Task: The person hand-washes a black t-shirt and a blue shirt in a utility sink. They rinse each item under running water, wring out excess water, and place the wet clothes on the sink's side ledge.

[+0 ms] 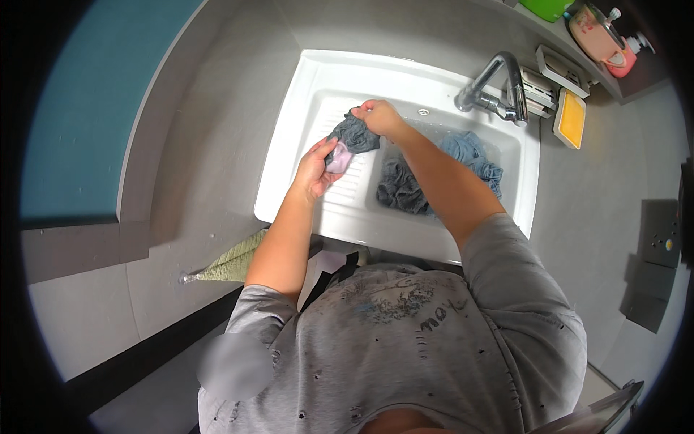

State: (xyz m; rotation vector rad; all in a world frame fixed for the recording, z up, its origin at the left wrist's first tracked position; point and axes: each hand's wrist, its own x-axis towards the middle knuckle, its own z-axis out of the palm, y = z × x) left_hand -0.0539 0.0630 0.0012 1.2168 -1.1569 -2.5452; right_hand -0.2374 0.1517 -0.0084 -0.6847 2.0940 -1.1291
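Over the ribbed washboard of a white laundry sink, a wet dark grey cloth garment is bunched between my hands. My left hand grips its near-left end. A smooth lilac piece lies against the cloth at those fingers; I cannot tell whether it is soap or fabric. The far edge of the garment is pinched between thumb and fingers of my right hand. In the water to the right lie another dark grey garment and blue denim clothing, both partly hidden by my right forearm.
A chrome faucet curves over the basin's far right. Beside it are white soap racks and a yellow sponge-like block in a tray. A shelf holds a pink pot-shaped container. A green towel hangs at left.
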